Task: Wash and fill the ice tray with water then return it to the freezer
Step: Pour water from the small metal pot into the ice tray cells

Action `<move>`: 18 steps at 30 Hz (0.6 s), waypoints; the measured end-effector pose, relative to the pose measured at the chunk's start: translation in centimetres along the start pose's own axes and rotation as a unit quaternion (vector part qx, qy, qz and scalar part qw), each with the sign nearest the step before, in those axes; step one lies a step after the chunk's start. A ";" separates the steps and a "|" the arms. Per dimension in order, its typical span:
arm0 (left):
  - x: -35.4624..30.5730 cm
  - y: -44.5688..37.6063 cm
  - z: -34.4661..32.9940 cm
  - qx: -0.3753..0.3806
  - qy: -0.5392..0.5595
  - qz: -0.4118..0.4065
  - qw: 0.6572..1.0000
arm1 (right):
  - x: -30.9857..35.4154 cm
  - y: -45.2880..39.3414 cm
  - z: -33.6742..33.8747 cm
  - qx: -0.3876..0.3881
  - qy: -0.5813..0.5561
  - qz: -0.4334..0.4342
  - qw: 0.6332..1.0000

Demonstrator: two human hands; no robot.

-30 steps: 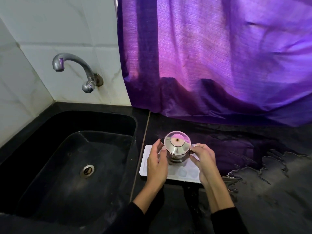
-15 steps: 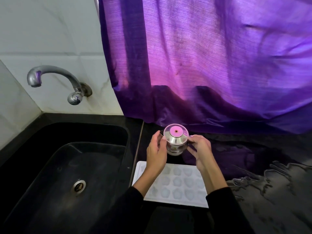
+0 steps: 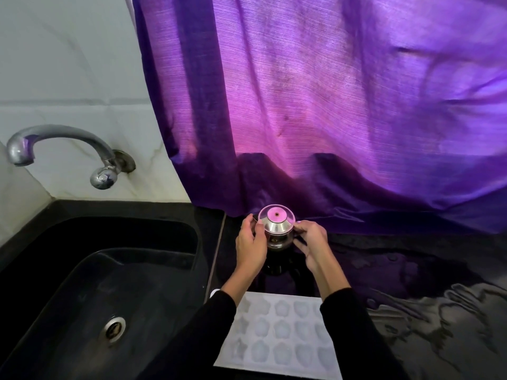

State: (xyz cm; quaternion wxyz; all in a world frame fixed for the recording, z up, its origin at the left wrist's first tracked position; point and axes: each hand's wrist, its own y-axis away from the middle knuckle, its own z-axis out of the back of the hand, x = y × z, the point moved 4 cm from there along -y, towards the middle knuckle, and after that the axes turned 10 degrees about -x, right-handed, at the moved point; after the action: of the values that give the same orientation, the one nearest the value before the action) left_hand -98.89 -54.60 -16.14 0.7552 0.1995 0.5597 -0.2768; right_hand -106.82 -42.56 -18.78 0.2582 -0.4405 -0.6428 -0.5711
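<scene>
A white ice tray (image 3: 277,333) with flower-shaped cells lies flat on the black counter, just right of the sink, partly under my forearms. Beyond it, near the curtain, a small steel jug (image 3: 277,231) with a glass-and-steel lid is held between both hands, low over or on the counter. My left hand (image 3: 251,242) cups its left side. My right hand (image 3: 311,241) grips its right side, where the handle seems to be.
A black sink (image 3: 82,292) with a steel drain fills the lower left, with a chrome tap (image 3: 60,145) on the white tiled wall above. A purple curtain (image 3: 343,105) hangs behind the counter. Spilled water (image 3: 439,316) spreads over the counter at right.
Both hands carried the jug away from above the tray to the back of the counter by the curtain. The tray is now uncovered and nearer to me in view.
</scene>
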 end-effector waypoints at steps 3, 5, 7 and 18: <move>0.2 -0.5 -0.3 -0.004 -0.004 0.009 1.000 | -0.2 -0.5 -0.3 0.004 0.004 -0.002 1.000; 0.2 -0.6 -0.5 -0.004 -0.003 0.010 1.000 | -0.2 -0.8 -0.3 0.006 0.005 0.002 1.000; 0.1 -0.7 -0.7 -0.002 0.001 0.014 1.000 | -0.3 -1.0 -0.2 0.007 0.007 0.005 1.000; 0.4 -0.9 -0.4 -0.003 -0.013 0.026 1.000 | -0.1 -1.5 -0.3 0.008 0.041 0.045 0.998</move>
State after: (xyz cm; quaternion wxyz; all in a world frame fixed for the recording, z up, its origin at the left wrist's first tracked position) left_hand -99.68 -55.10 -16.64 0.7696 0.2080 0.5458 -0.2580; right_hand -108.11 -42.84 -19.50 0.3129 -0.4432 -0.6160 -0.5712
